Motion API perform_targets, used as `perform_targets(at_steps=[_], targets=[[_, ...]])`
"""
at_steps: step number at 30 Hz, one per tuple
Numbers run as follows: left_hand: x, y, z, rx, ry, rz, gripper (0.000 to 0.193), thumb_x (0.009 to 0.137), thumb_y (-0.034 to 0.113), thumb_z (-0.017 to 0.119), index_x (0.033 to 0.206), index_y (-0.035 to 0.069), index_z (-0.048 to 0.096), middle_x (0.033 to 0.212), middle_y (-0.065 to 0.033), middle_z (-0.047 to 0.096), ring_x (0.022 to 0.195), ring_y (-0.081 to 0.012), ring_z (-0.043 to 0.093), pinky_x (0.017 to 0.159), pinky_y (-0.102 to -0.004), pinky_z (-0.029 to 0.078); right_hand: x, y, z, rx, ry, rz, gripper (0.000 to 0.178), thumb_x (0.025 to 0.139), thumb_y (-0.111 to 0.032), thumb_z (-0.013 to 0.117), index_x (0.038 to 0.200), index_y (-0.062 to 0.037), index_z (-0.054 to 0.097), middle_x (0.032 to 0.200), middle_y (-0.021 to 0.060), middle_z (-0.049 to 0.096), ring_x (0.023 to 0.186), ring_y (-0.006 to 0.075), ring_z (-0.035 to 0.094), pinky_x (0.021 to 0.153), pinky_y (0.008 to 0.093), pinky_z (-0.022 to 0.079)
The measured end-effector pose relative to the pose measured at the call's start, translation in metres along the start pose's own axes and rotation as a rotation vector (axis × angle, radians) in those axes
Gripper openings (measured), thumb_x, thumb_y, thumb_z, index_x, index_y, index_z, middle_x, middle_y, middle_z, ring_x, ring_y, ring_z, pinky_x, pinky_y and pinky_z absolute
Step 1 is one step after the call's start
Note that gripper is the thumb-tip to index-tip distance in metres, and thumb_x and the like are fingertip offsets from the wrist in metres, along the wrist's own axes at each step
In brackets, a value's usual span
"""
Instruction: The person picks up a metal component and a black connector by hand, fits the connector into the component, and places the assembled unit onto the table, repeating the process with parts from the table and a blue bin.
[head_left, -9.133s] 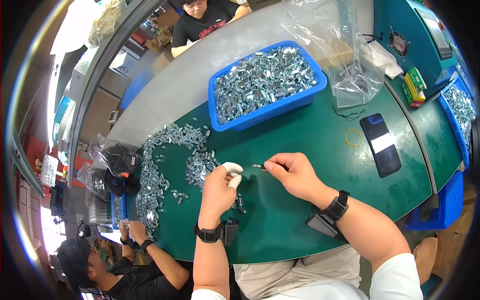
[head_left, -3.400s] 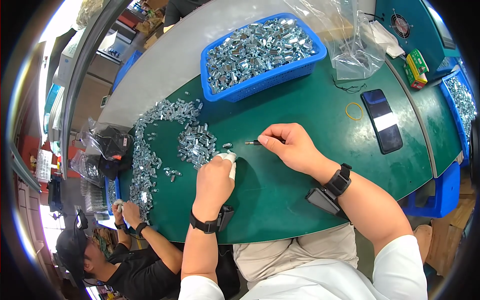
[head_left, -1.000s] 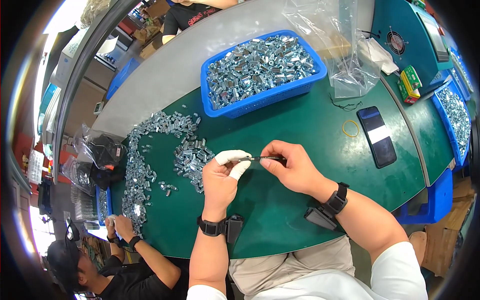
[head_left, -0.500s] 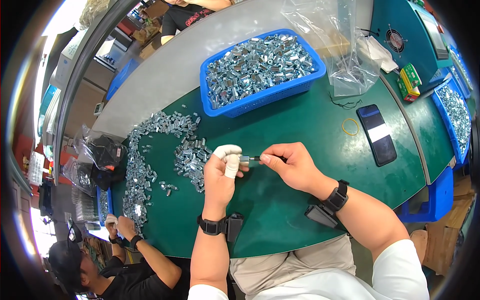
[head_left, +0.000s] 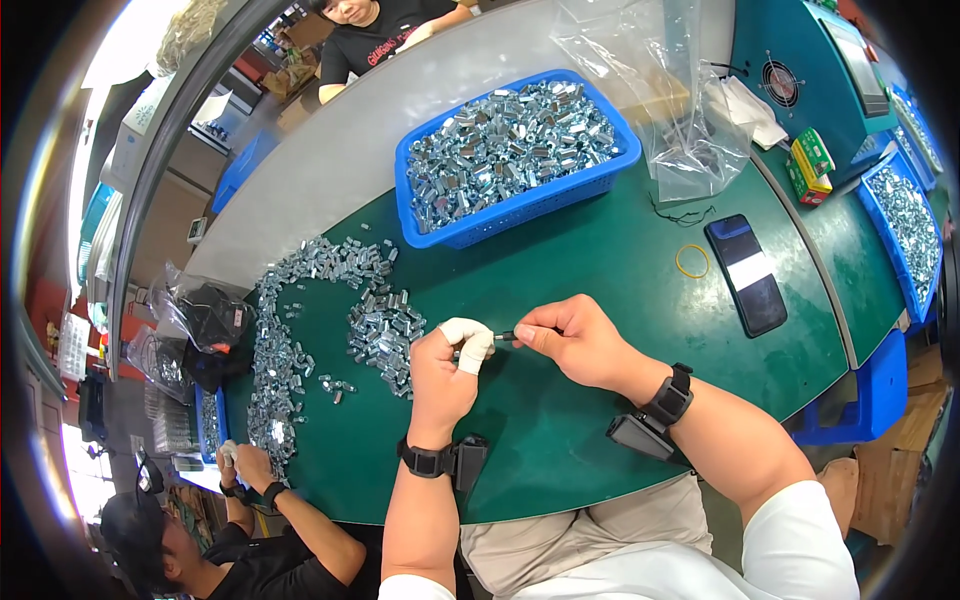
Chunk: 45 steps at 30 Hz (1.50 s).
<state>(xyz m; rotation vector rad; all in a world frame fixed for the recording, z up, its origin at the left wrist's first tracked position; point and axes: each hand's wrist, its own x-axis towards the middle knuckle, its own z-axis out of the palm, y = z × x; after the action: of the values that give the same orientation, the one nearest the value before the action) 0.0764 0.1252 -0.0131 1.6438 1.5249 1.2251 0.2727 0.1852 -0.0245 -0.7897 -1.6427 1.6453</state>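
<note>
My left hand [head_left: 447,370], with white wraps on its thumb and a finger, is closed on a small silver hex coupling nut, now mostly hidden by the fingers. Pinched in my right hand [head_left: 585,345] is a thin dark rod [head_left: 506,337], whose tip reaches the left fingertips. Whether the tip sits inside the nut is hidden. Left of my left hand lies a pile of silver hex nuts [head_left: 383,335]. A longer band of the same nuts [head_left: 270,370] curves along the table's left side.
A blue basket [head_left: 520,215] heaped with nuts stands at the back. A phone [head_left: 748,275], a yellow rubber band [head_left: 692,261] and a clear plastic bag [head_left: 690,150] lie to the right on the green table [head_left: 560,450]. A co-worker's hands [head_left: 245,462] work at lower left.
Both hands have shifted slightly down, still close together. The silver nut showed between my left fingers earlier and is now mostly covered. A person across the table has leaned further into view.
</note>
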Motion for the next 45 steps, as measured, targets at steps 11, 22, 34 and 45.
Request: perform_targets(at_steps=[11,22,34,45], targets=[[0.004,0.003,0.003,0.302,-0.023,0.074,0.015,0.1,0.015,0.059,0.092,0.003,0.063,0.074,0.0013,0.061,0.064,-0.0083,0.055,0.059,-0.024,0.044,-0.004,-0.005,-0.009,-0.015,0.002,0.003,0.023,0.098,-0.018,0.063,0.09,0.001,0.073,0.062,-0.0046,0.051,0.058,0.0041,0.038,0.051,0.0256,0.033],[0.119,0.06,0.023,-0.193,0.098,0.044,0.015,0.096,0.01,0.062,0.108,0.002,0.065,0.081,-0.0029,0.066,0.068,-0.0074,0.056,0.062,-0.0234,0.044,-0.002,0.001,-0.013,0.13,0.114,0.028,0.025,0.097,-0.02,0.063,0.09,0.002,0.072,0.06,-0.0035,0.053,0.055,0.0043,0.041,0.049,0.0266,0.035],[0.064,0.041,-0.003,-0.225,0.197,-0.147,0.026,0.1,0.012,0.055,0.122,0.002,0.063,0.105,-0.0087,0.071,0.078,-0.0099,0.062,0.07,-0.0233,0.048,-0.004,0.003,-0.017,0.154,0.107,0.035,0.024,0.098,-0.02,0.062,0.092,0.0005,0.072,0.065,-0.0061,0.053,0.06,0.0029,0.04,0.053,0.0241,0.034],[-0.002,-0.018,-0.035,0.75,0.088,0.02,0.022,0.079,0.004,0.074,0.1,0.0,0.069,0.093,-0.015,0.064,0.083,-0.0321,0.061,0.076,-0.0397,0.05,-0.005,0.006,0.012,0.108,0.054,0.001,0.024,0.099,-0.02,0.061,0.093,0.0001,0.073,0.068,-0.0079,0.052,0.063,0.002,0.038,0.055,0.0226,0.031]])
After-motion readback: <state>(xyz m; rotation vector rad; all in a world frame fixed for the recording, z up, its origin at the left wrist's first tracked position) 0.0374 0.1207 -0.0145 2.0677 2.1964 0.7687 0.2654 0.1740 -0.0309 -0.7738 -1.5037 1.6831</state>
